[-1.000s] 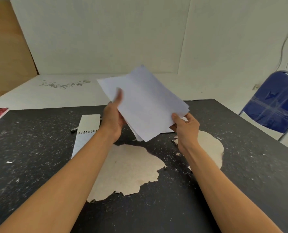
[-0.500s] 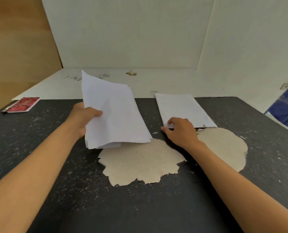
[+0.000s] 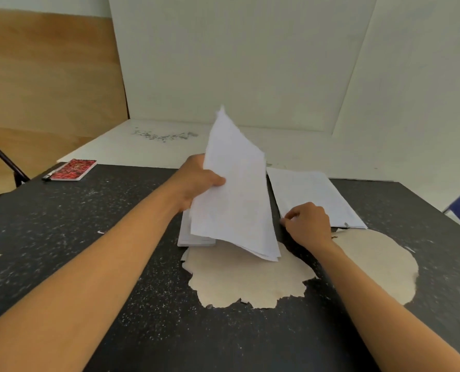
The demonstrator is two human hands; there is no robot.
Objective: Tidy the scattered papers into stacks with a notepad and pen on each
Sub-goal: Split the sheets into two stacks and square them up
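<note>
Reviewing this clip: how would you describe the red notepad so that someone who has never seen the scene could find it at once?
Start from the black speckled table and follow its far edge to the left corner. The red notepad lies flat there, away from both hands, with a dark pen-like object against its near-left end. It is the only red, patterned thing on the table; all the other paper is plain white.

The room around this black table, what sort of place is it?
Probably a bare workroom or makeshift workspace, not a tidy office. The black table has its coating worn through in pale patches, plain white panels stand behind it, and a plywood sheet leans at the left.
</note>
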